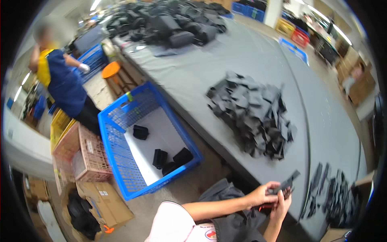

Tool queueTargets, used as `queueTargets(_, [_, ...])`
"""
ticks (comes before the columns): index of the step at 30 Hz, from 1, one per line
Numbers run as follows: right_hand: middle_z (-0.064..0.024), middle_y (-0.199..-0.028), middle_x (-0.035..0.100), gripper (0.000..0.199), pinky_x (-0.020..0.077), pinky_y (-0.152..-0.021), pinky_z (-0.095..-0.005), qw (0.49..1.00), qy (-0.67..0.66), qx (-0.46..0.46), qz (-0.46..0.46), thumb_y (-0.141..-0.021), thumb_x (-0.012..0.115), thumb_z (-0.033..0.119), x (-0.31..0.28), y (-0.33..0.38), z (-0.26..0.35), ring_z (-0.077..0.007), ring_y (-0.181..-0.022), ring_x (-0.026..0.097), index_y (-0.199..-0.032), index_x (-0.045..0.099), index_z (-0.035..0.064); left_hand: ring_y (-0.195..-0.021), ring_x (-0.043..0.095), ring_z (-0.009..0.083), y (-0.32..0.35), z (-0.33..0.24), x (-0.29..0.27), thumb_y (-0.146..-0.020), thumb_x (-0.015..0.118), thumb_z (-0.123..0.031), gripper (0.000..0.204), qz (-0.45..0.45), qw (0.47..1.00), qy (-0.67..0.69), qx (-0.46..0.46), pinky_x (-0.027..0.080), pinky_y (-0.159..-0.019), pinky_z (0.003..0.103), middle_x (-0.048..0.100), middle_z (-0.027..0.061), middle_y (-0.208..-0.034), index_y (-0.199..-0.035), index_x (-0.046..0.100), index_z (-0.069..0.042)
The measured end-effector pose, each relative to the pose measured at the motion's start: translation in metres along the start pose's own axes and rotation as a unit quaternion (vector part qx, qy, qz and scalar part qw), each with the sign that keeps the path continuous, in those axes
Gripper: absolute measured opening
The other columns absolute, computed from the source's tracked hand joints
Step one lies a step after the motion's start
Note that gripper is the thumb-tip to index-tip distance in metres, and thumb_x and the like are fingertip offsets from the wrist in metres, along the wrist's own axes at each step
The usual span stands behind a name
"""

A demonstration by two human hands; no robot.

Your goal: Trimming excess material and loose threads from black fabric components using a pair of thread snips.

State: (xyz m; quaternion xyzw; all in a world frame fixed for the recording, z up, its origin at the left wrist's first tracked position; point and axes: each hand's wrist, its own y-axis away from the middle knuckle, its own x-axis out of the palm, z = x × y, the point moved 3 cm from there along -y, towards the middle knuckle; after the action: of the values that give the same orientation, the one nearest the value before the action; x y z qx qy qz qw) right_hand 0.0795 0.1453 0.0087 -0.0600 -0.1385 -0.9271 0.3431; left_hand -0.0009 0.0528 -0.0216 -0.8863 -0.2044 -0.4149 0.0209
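Observation:
Close in front of me, at the near edge of the grey table, my two hands meet around a dark grey fabric strip point(287, 184). One end of the strip sticks out past the fingers toward the upper right. My left hand point(261, 196) pinches it from the left side. Fingers of my right hand point(282, 205) are closed on the strip from below. A small red-orange bit shows under the hands; what it belongs to cannot be made out. Beyond them a loose heap of dark grey fabric pieces point(254, 113) lies on the table.
The long grey table point(193, 80) carries a large pile of black rolled pieces point(169, 26) at its far end and dark strips point(340, 197) at right. Left stand a blue crate point(121, 177) with several black rolls, a pink crate point(94, 155), a cardboard box point(109, 203), a stool point(111, 69) and a person point(66, 80).

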Motion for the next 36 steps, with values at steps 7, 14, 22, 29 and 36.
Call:
queueTargets(7, [-0.0012,-0.074,0.054,0.055,0.0356,-0.041,-0.0187,0.993,0.109,0.037,0.013,-0.077,0.059,0.002,0.032,-0.006,0.003,-0.0035,-0.051,0.043,-0.130,0.045,-0.0006,-0.097,0.058,0.0175,0.003,-0.012,-0.024,-0.084,0.049,0.003,0.047,-0.146,0.929,-0.297,0.167,0.047,-0.086,0.031,0.052,0.0151,-0.118,-0.129,0.039,0.001])
queueTargets(14, [-0.0072,-0.109,0.049,0.049,0.0432,-0.053,-0.0222,0.956,0.254,-0.123,-0.075,-0.072,0.053,-0.010,0.008,-0.009,-0.016,-0.0068,-0.063,0.052,-0.119,0.051,-0.0004,-0.093,0.059,0.0185,-0.009,0.005,-0.009,-0.085,0.048,0.005,0.044,-0.124,0.943,-0.306,0.041,0.048,-0.080,0.031,0.051,0.0173,-0.119,-0.127,0.038,0.000])
queueTargets(22, [-0.0048,-0.106,0.051,0.044,0.0430,-0.057,-0.0209,0.983,0.156,-0.070,-0.071,-0.073,0.053,-0.012,-0.013,-0.012,-0.027,-0.0063,-0.067,0.053,-0.116,0.054,-0.0007,-0.097,0.054,0.0123,-0.012,0.014,-0.021,-0.084,0.064,-0.003,0.047,-0.120,0.963,-0.240,-0.020,0.049,-0.083,0.026,0.051,0.0108,-0.117,-0.126,0.041,-0.001])
queueTargets(29, [-0.0039,-0.108,0.051,0.045,0.0423,-0.054,-0.0211,0.985,0.168,0.002,-0.045,-0.073,0.055,-0.008,-0.010,-0.016,-0.014,-0.0039,-0.059,0.048,-0.117,0.056,0.0017,-0.085,0.058,0.0103,-0.018,0.003,-0.025,-0.090,0.060,-0.016,0.035,-0.133,0.974,-0.137,-0.126,0.049,-0.076,0.023,0.059,0.0064,-0.101,-0.120,0.048,-0.003])
queueTargets(36, [-0.0068,-0.113,0.046,0.050,0.0449,-0.061,-0.0209,0.980,0.187,-0.057,-0.035,-0.072,0.069,-0.001,-0.001,-0.010,-0.006,-0.0063,-0.070,0.053,-0.119,0.054,0.0021,-0.087,0.060,0.0101,-0.013,0.017,-0.031,-0.092,0.052,-0.010,0.022,-0.125,0.981,-0.010,-0.148,0.050,-0.078,0.024,0.061,0.0039,-0.100,-0.114,0.053,-0.004])
